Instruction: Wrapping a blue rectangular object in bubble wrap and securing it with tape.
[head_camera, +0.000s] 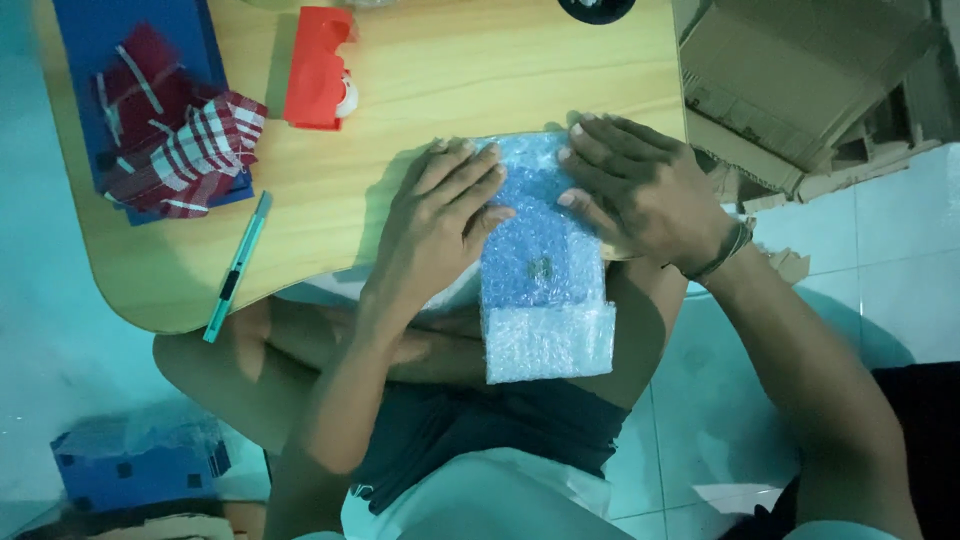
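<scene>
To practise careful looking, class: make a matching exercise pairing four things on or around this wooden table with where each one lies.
Things:
1. bubble-wrapped parcel
2. red tape dispenser
3. utility knife
4. cardboard box

Places:
A. on the floor, right of the table
B. at the table's top edge, near the checked cloth
C. under both hands, overhanging the table's near edge
D. by the table's near-left edge, tip past it

Pairs: 1-C, 2-B, 3-D, 4-A

The single head-worn camera is looking almost straight down from above the seated person, sitting close over the wooden table (420, 90) edge and lap. It is taking in tiled floor (880, 250) on both sides.
</scene>
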